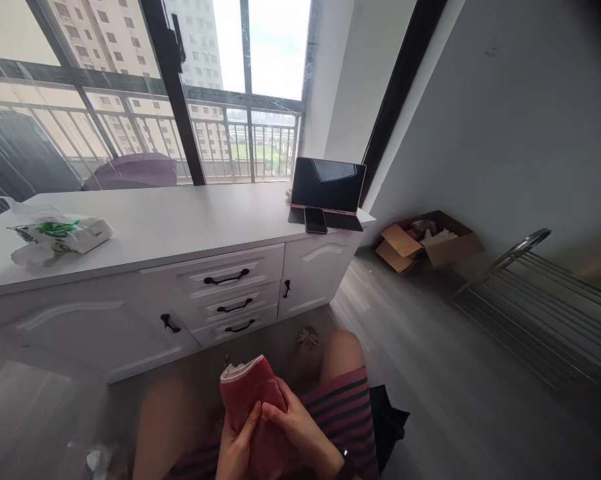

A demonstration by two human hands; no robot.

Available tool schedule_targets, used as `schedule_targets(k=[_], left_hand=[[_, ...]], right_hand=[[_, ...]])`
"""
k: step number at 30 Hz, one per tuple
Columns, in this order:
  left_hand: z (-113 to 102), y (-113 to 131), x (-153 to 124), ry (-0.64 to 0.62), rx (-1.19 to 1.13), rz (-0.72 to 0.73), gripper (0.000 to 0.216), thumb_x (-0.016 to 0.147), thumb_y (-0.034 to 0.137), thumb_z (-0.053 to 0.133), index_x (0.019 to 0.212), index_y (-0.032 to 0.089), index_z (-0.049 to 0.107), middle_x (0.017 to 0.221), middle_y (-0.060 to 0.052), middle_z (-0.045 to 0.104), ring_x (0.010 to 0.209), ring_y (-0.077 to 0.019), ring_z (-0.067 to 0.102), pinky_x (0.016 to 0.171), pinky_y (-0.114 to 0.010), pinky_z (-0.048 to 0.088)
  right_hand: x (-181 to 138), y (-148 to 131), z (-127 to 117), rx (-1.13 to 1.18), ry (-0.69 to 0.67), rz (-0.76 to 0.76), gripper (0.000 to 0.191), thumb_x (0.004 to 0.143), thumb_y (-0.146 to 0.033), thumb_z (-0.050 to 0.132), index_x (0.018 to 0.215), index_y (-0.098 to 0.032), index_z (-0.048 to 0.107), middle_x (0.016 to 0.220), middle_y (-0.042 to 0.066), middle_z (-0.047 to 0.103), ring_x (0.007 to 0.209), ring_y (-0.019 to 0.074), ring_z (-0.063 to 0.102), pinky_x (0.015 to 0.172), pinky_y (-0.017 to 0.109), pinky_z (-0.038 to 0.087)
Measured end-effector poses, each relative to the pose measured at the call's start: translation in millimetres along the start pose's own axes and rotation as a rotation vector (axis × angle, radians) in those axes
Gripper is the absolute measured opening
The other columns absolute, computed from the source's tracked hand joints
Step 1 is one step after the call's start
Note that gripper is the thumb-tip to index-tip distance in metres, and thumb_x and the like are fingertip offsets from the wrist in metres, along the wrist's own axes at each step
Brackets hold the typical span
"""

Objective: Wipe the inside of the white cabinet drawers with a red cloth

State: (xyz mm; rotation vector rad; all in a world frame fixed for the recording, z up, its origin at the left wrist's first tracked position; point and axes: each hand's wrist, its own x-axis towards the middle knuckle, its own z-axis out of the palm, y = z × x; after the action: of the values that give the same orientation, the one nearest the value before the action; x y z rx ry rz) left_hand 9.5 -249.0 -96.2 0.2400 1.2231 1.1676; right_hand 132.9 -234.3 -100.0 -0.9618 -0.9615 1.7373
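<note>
A folded red cloth [250, 393] with a pale edge stands up over my lap at the bottom centre. My left hand [238, 447] grips its lower left side, thumb across the front. My right hand [300, 430] closes on its right side, fingers pressed into the fabric. Below them are my bare knees and striped shorts [343, 410].
A white sideboard [190, 220] with black-handled drawers runs in front of me. On it lie a tissue pack [63, 237] at left and a propped tablet [328, 187] with a phone [315, 220] at right. An open cardboard box [428, 243] and a metal rack [540, 300] stand on the floor at right.
</note>
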Motion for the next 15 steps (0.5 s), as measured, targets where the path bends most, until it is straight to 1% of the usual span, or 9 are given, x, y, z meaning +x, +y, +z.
schedule_targets(k=[2, 6, 9, 10, 12, 15], left_hand=[[-5.2, 1.0, -3.1, 0.004, 0.039, 0.027, 0.053, 0.056, 0.033, 0.085, 0.103, 0.022, 0.065, 0.097, -0.007, 0.073, 0.108, -0.0324, 0.063, 0.095, -0.041, 0.049], [-10.7, 7.7, 0.9, 0.090, 0.245, 0.183, 0.043, 0.057, 0.033, 0.083, 0.094, 0.019, 0.066, 0.101, -0.010, 0.072, 0.113, -0.0344, 0.059, 0.101, -0.042, 0.042], [-8.7, 16.6, 10.6, 0.043, 0.404, 0.240, 0.041, 0.059, 0.034, 0.082, 0.093, 0.016, 0.067, 0.101, -0.012, 0.071, 0.113, -0.0364, 0.057, 0.103, -0.043, 0.037], [-7.6, 20.1, 14.7, 0.023, 0.435, 0.249, 0.042, 0.059, 0.035, 0.082, 0.093, 0.016, 0.067, 0.102, -0.013, 0.070, 0.114, -0.0368, 0.056, 0.104, -0.044, 0.036], [-6.1, 27.9, 24.7, -0.007, 0.447, 0.263, 0.043, 0.061, 0.034, 0.081, 0.097, 0.016, 0.067, 0.111, -0.014, 0.068, 0.122, -0.0359, 0.051, 0.108, -0.043, 0.031], [-9.2, 39.4, 47.1, 0.000, 0.364, 0.233, 0.040, 0.065, 0.032, 0.079, 0.101, 0.019, 0.067, 0.125, -0.014, 0.061, 0.135, -0.0325, 0.038, 0.112, -0.041, 0.024]], right_hand=[[0.1, 7.8, 5.1, 0.097, -0.054, 0.022, 0.056, 0.074, -0.044, 0.073, 0.122, -0.020, 0.058, 0.120, 0.007, 0.063, 0.119, 0.0242, 0.054, 0.103, 0.037, 0.038], [1.0, 18.8, 7.4, 0.149, -0.078, 0.111, 0.053, 0.075, -0.044, 0.072, 0.121, -0.017, 0.061, 0.111, 0.008, 0.068, 0.109, 0.0235, 0.060, 0.099, 0.038, 0.040], [6.1, 21.7, 1.2, 0.187, -0.061, 0.183, 0.055, 0.069, -0.046, 0.077, 0.114, -0.016, 0.065, 0.103, 0.008, 0.071, 0.101, 0.0234, 0.064, 0.093, 0.036, 0.044], [9.1, 21.5, -2.1, 0.218, -0.040, 0.206, 0.055, 0.066, -0.046, 0.079, 0.111, -0.016, 0.067, 0.100, 0.007, 0.071, 0.097, 0.0229, 0.065, 0.091, 0.035, 0.045], [17.3, 18.7, -10.4, 0.289, 0.037, 0.242, 0.052, 0.062, -0.044, 0.082, 0.104, -0.016, 0.069, 0.097, 0.007, 0.072, 0.089, 0.0207, 0.067, 0.085, 0.032, 0.048], [36.2, 6.7, -29.3, 0.348, 0.188, 0.253, 0.047, 0.062, -0.039, 0.083, 0.101, -0.017, 0.069, 0.094, 0.005, 0.073, 0.080, 0.0174, 0.068, 0.074, 0.027, 0.051]])
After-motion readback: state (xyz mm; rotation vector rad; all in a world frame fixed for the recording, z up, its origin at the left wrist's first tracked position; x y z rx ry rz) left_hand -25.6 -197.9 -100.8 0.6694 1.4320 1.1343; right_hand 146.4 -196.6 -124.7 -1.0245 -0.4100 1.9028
